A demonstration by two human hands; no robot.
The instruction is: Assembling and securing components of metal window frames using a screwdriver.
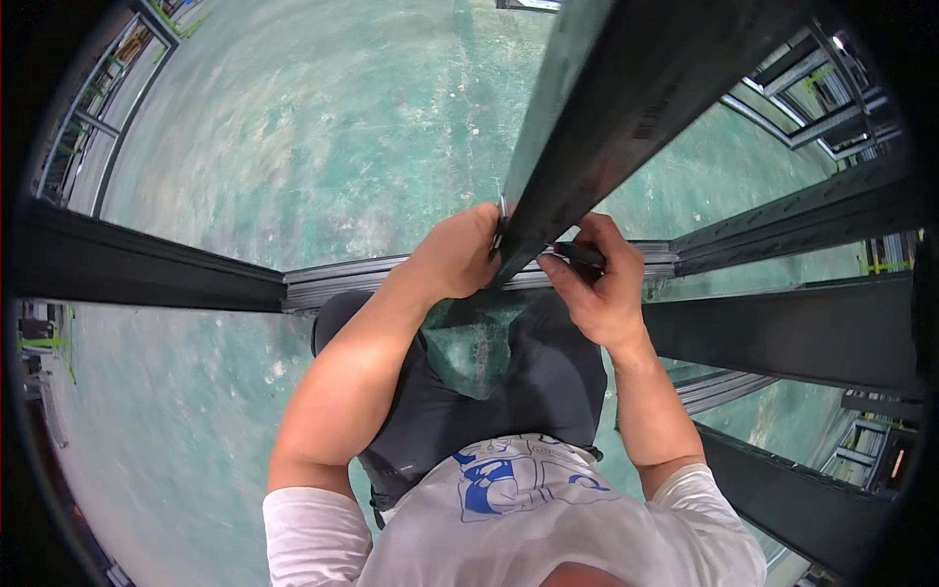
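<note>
On my feed I'm looking down past a white cotton-look T-shirt (548, 519) with blue line print and dark, matte trousers (553, 391), knees bent and spread. Main piece: a long black beam (626, 127), flat-faced and straight-edged, smooth with a dull sheen and faint marks; it runs from the upper right down to a narrow-looking end between my two hands. Its left side face reads grey-green, glossy or see-through, I can't tell which.

Left hand (455, 256): fingers curled in against the beam's left edge near that end, a thin silvery sliver (503, 203) by the fingertips. Can't tell whether I'm gripping it; the fingers hide the contact.

Right hand (604, 289): closed, thumb and fingers pinching a short, rounded black tool (579, 254), its narrow tip pointing at the beam's right side, close by.

Under both I get a grey bar (362, 282), ribbed lengthwise, crossing just beyond the knees. A flat black bar (147, 259) meets its left end; another black bar (812, 210), notched along its face, lies off its right end. Floor (293, 147): green, mottled, scuffed, slightly shiny. Rectangular frames (802, 108) upper right, slim and dark-edged.
</note>
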